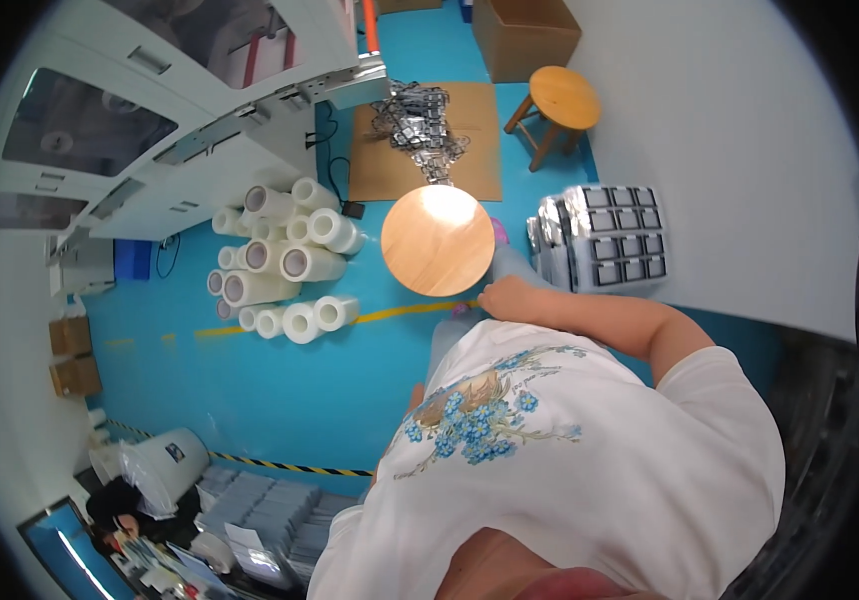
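A round, light wooden stool (439, 241) is in front of me, its shiny top facing up and its legs hidden beneath. My right hand (506, 297) is at the near right rim, fingers curled in against it. It looks closed on the edge, though the fingertips are hidden. Of my left arm only a sliver of skin shows beside my shirt; the left hand is out of sight. My legs and pink shoes (500, 231) are partly covered by the stool.
Several white film rolls (295, 262) stand on the blue floor at left, below a large white machine (200, 110). Ahead, a tangled silvery strip heap (420, 120) lies on cardboard (475, 150). Right are stacked black-framed trays (625, 235), another stool (565, 97) and a carton (525, 38).
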The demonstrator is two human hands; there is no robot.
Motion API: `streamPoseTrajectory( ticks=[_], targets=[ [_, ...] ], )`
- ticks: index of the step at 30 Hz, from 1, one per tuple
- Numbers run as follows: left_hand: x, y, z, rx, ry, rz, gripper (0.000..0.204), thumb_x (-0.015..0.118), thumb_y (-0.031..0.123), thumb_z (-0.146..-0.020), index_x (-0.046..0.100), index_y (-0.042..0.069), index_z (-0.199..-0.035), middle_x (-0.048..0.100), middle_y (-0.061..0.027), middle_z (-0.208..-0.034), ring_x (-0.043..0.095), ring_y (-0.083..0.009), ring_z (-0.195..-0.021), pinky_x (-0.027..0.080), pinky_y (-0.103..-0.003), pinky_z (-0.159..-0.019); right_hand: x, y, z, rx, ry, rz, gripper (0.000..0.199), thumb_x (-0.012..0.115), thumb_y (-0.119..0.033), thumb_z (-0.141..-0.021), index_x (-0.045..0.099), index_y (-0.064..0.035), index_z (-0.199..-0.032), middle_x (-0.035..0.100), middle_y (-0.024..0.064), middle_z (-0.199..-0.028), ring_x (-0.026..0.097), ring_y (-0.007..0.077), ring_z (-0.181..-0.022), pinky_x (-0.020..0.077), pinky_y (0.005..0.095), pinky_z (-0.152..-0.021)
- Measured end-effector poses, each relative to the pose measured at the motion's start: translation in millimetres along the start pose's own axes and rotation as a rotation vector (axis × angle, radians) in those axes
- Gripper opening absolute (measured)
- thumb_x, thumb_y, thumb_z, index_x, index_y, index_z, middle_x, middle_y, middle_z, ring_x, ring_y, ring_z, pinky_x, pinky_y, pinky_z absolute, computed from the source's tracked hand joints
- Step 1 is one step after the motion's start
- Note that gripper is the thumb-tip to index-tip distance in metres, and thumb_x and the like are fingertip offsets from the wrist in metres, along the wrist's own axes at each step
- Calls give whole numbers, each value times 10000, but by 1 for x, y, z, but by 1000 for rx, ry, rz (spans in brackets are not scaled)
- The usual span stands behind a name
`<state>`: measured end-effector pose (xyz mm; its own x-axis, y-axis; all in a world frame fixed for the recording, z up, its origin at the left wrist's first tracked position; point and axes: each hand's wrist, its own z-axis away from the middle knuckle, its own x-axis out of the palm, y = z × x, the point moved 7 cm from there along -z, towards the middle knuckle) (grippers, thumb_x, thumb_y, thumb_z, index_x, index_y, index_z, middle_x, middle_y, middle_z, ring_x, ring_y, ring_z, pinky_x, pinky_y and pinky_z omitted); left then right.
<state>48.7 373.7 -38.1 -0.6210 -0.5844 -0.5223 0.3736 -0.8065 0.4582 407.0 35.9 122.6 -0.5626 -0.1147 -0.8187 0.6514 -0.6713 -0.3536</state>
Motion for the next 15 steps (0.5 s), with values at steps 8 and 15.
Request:
streamPoseTrajectory(
  ticks=[8, 15],
  targets=[
    [11, 126, -70, -101, 75, 89, 246, 551, 214, -897, 657, -7, -899, 672, -236, -841, 652, -424, -807, 481, -513, -675, -10, 67, -85, -297, -109, 34, 217, 531, -169, -857, 684, -22, -902, 700, 171, -866, 700, 342, -813, 549, 467, -702],
    [-7, 271, -234, -190, 168, 190, 223, 561, 206, -885, 655, 4, -899, 668, -228, -824, 651, -423, -796, 485, -507, -657, -71, 175, -116, -460, -310, -37, 177, 606, -170, -809, 705, -28, -772, 705, 186, -861, 697, 353, -786, 554, 487, -641]
  ],
)
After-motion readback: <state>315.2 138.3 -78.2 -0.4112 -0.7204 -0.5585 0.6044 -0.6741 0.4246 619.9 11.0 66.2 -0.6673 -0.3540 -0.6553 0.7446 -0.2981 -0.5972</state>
